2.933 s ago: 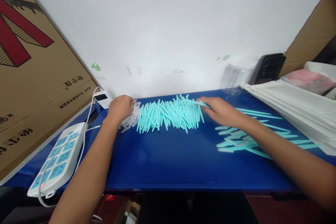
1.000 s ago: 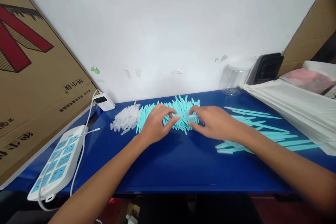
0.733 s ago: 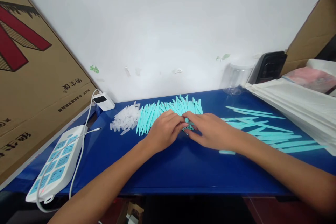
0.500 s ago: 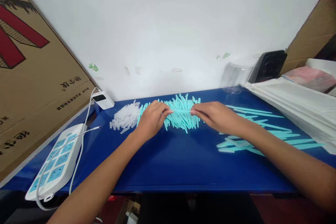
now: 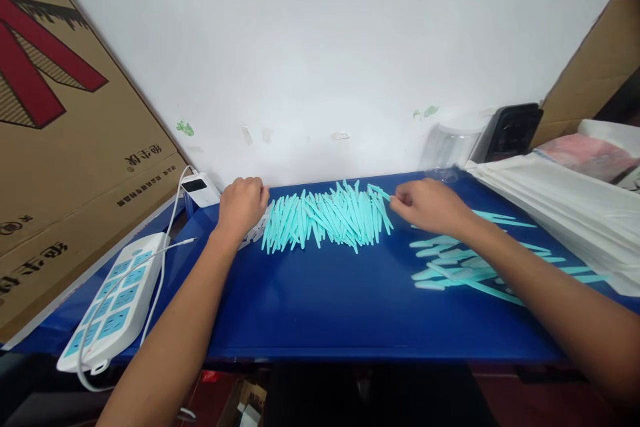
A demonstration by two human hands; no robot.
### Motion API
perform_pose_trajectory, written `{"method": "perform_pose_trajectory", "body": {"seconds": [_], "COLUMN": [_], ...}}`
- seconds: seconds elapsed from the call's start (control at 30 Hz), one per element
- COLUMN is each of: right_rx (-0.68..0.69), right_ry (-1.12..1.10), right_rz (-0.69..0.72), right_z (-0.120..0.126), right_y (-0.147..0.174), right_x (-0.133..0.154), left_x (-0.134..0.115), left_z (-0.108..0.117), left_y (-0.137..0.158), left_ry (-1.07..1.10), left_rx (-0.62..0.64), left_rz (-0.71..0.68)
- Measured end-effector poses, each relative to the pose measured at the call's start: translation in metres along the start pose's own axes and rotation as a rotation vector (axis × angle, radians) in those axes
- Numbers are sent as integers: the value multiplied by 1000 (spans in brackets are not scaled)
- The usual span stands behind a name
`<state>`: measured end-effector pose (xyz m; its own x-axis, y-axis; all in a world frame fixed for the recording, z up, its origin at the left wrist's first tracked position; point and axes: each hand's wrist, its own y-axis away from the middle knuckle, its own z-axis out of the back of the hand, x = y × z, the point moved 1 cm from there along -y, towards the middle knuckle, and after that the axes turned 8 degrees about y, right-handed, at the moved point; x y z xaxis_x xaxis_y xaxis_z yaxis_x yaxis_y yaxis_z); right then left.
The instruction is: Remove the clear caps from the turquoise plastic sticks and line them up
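My left hand (image 5: pixel 242 207) is over the small whitish translucent plastic pieces (image 5: pixel 256 230), covering most of them. Its fingers are curled downward with the tips hidden, so what they grip does not show. My right hand (image 5: pixel 430 205) is closed in a pinch at the right end of the teal pile, on the end of a slim teal plastic stick (image 5: pixel 379 191) that points left. Between the hands lies a wide heap of similar teal sticks (image 5: pixel 325 217). Beneath my right forearm, longer teal sticks (image 5: pixel 450 260) with pale ends are spread on the blue tabletop (image 5: pixel 320 307).
On the left are a white power strip (image 5: pixel 117 300) with a cable, a small white device (image 5: pixel 200 188) and a large cardboard box (image 5: pixel 75 147). A clear plastic container (image 5: pixel 453 150), a black object (image 5: pixel 515 130) and stacked white sheets (image 5: pixel 555 207) stand right. A white wall (image 5: pixel 320 60) rises behind.
My hands have moved apart from the middle, where both held one teal piece: the left to the whitish pieces, the right to the heap's right end. The view has shifted slightly.
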<state>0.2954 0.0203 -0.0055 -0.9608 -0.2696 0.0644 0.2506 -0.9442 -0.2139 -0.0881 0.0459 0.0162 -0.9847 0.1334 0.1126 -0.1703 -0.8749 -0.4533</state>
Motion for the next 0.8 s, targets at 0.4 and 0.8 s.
{"method": "perform_pose_trajectory", "body": {"seconds": [0.4, 0.8], "right_rx": [-133, -318], "right_ry": [-317, -555], "right_rz": [215, 418], "right_z": [-9, 20], "right_y": [12, 36], "right_x": [6, 58], "left_x": [-1, -108], "left_z": [-2, 9], "left_y": [7, 45], "left_ry": [-62, 903], "left_rx": [140, -160], "left_rz": [116, -572]}}
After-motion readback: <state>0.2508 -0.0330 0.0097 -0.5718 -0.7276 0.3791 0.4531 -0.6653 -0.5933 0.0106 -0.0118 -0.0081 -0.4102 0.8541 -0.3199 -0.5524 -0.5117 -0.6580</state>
